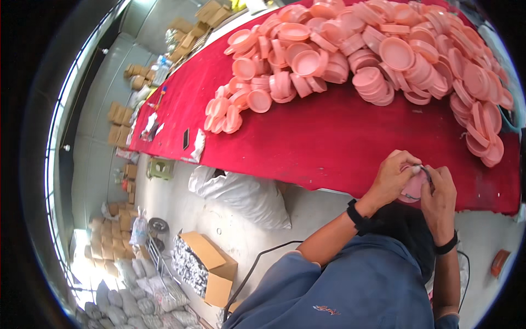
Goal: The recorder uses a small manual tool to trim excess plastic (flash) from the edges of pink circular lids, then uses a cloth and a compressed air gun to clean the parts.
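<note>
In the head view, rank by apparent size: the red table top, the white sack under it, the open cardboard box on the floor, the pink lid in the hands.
1. Red table top
2. White sack
3. Open cardboard box, close to the sack, so this order is unsure
4. Pink lid, partly hidden by left hand and right hand

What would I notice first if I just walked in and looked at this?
First, the huge heap of pink round lids spread over the far side of the red table. Next, at the table's near edge, the left hand and right hand together holding one pink lid with a thin dark tool against it. Down on the floor to the left lie a bulging white sack and an open cardboard box.
</note>
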Demonstrator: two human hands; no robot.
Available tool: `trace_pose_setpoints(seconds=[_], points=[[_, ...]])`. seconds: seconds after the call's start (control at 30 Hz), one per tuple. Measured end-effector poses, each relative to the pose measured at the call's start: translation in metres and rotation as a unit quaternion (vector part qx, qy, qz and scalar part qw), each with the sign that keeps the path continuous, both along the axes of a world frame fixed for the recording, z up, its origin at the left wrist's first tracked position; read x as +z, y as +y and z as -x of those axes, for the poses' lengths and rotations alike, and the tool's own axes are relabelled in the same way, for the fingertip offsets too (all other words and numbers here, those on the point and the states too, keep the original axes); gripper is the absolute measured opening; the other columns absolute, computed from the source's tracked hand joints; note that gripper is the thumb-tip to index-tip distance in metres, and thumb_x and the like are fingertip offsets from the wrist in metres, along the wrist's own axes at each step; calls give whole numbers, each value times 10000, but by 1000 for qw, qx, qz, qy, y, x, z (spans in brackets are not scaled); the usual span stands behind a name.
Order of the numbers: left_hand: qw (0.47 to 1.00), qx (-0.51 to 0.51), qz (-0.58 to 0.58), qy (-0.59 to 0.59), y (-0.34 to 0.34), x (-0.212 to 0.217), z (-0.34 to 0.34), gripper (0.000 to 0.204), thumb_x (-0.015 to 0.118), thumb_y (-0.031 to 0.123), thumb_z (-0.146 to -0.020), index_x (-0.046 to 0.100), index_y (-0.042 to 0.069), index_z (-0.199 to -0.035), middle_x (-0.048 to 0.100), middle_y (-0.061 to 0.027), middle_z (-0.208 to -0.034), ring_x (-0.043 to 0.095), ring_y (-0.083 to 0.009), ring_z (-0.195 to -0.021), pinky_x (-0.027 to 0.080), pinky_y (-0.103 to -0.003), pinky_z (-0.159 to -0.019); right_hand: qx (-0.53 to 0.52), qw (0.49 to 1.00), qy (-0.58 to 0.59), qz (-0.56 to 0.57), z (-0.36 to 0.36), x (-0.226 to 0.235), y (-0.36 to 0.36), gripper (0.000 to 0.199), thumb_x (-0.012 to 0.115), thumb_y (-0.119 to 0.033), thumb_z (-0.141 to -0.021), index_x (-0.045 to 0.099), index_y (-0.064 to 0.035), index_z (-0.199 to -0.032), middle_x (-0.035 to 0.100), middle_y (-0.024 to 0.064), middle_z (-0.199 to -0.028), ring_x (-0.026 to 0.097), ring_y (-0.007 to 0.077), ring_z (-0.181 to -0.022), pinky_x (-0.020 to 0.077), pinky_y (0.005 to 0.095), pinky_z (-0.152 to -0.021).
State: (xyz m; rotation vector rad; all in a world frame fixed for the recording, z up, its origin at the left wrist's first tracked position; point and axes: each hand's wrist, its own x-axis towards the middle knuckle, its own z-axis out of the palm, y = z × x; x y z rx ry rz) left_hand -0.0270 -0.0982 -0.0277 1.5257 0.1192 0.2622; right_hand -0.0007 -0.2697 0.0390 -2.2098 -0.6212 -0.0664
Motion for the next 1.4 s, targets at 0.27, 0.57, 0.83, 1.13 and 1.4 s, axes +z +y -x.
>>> trace_pose_setpoints(seconds=[0.27,0.57,0.83,1.13,1.4], points=[[994,27,-102,-3,15,20,-8,177,772,98,-958,801,10,-1109,690,-131,-1083,701,-249,-1022,571,-378,-896,133,981,-139,-22,16,-8,7,219,741,39,-839,742,0,-1054,681,164,-1017,658,384,-993,551,469,-841],[992,-15,72,103,28,15,-17,216,761,106,-1011,802,-27,-1177,789,-80,-1069,735,-136,-953,613,-303,-840,228,962,-139,-64,-14,-21,-3,187,776,-11,-809,789,-62,-988,666,82,-905,646,305,-873,539,429,-759],[983,-6,86,164,12,7,-18,212,780,86,-994,804,-35,-1167,794,-83,-1055,730,-133,-925,611,-293,-817,180,973,-117,-83,-9,-34,-15,163,788,-18,-822,809,-73,-974,688,70,-915,665,291,-881,564,417,-771],[987,19,30,156,4,11,-19,222,783,96,-983,805,-37,-1159,793,-91,-1021,727,-133,-888,604,-286,-785,139,987,-24,-78,-9,-30,-16,247,816,-39,-818,805,-87,-1060,702,94,-943,669,324,-915,565,430,-825],[988,12,-28,154,6,10,-19,226,779,87,-970,808,-39,-1155,804,-97,-1021,726,-137,-913,595,-300,-818,204,978,-43,-30,-14,-18,-21,236,836,-85,-830,795,-86,-1063,704,89,-981,658,331,-941,557,455,-844]])
